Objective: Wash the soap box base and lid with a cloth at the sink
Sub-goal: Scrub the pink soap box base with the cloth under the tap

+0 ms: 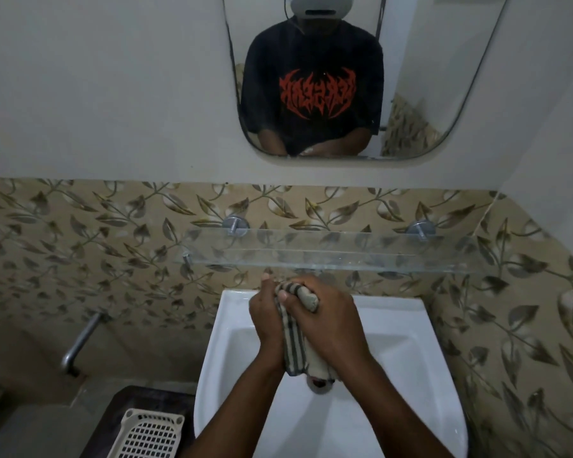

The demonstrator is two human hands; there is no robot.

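Both my hands hold a striped grey-and-cream cloth (300, 345) over the white sink (407, 332). My left hand (266, 320) presses against the cloth's left side. My right hand (328, 320) wraps over its top and right side, fingers closed on it. The cloth hangs down between my palms toward the drain (319, 385). A cream perforated plastic piece (148, 436), possibly a part of the soap box, lies on a dark surface to the left of the sink. No other soap box part shows.
A glass shelf (328, 256) on metal brackets juts out just above my hands. A mirror (338, 77) hangs higher on the wall. A metal pipe (80, 342) sticks out of the tiled wall at the left.
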